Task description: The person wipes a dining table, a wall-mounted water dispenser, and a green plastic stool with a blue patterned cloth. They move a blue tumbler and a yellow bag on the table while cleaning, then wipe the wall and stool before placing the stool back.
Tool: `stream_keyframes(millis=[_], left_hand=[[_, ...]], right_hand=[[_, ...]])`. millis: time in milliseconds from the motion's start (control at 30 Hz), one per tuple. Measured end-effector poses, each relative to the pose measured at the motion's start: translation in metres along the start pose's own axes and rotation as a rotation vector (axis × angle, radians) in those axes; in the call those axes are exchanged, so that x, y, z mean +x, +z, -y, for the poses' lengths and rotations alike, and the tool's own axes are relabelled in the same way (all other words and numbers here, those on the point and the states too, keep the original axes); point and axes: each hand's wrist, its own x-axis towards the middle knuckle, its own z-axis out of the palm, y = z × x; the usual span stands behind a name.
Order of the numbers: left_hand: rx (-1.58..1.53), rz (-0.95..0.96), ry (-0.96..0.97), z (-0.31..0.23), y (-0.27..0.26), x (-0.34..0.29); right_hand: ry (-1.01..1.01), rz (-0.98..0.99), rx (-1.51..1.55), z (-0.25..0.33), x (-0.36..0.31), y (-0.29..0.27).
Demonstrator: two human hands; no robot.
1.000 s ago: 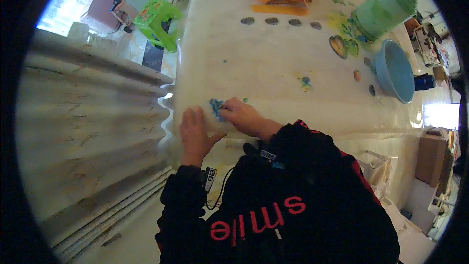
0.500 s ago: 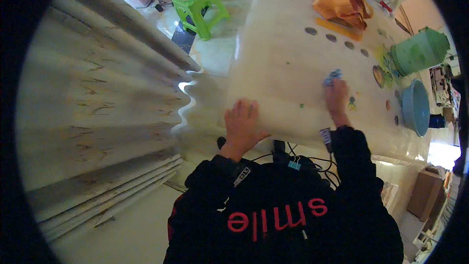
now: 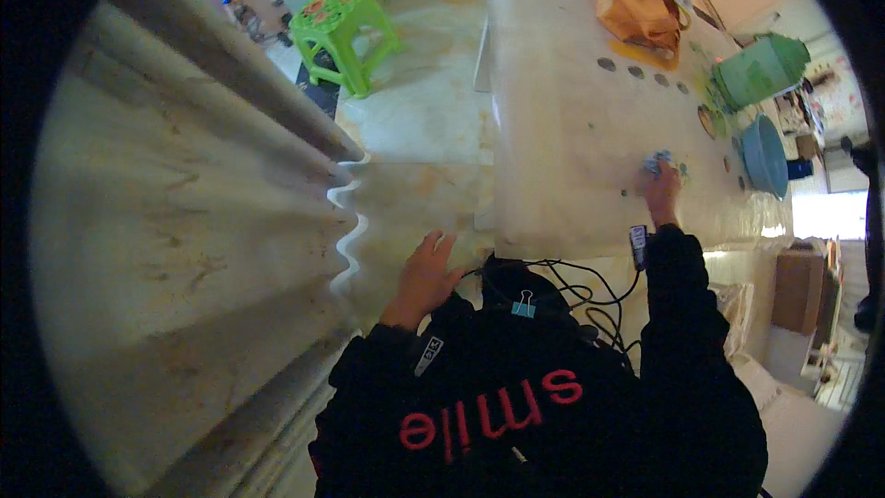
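Observation:
My right hand [image 3: 662, 195] is closed on a crumpled blue-and-white cloth [image 3: 657, 162], pressed to the pale, cream-coloured table top [image 3: 553, 175]. Its fingers are partly hidden by the back of the hand. Left of the table's near corner, my left hand [image 3: 426, 278] hangs over the floor, thumb and fingers apart, with nothing in it. Near the cloth are small green spots on the table. A row of dark, roundish patches [image 3: 636, 73] lies farther off, below an orange bag [image 3: 636, 2].
A green bucket [image 3: 761, 72] and a light-blue basin [image 3: 765, 157] are at the table's right side. A green stool [image 3: 343, 37] stands far left on the floor. A pale curtain [image 3: 184, 184] hangs on the left. Black cables [image 3: 590, 295] loop by my body; a brown box [image 3: 798, 290] sits right.
My left hand has come off the table's near edge and moved left, over the floor. My right hand still holds the cloth on the table. The whole view has shifted.

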Motion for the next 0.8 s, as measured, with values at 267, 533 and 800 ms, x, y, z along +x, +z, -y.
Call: stream_keyframes(millis=[267, 533, 800], left_hand=[[0.045, 0.138, 0.07, 0.029, -0.03, 0.058], [0.172, 0.316, 0.11, 0.054, -0.063, 0.134], [0.134, 0.203, 0.353, 0.033, -0.072, 0.201]], right_hand=[[0.081, -0.037, 0.368, 0.069, 0.015, 0.092], [-0.148, 0.085, 0.15, 0.148, 0.068, 0.092], [0.225, -0.007, -0.391, -0.008, 0.059, 0.072]])
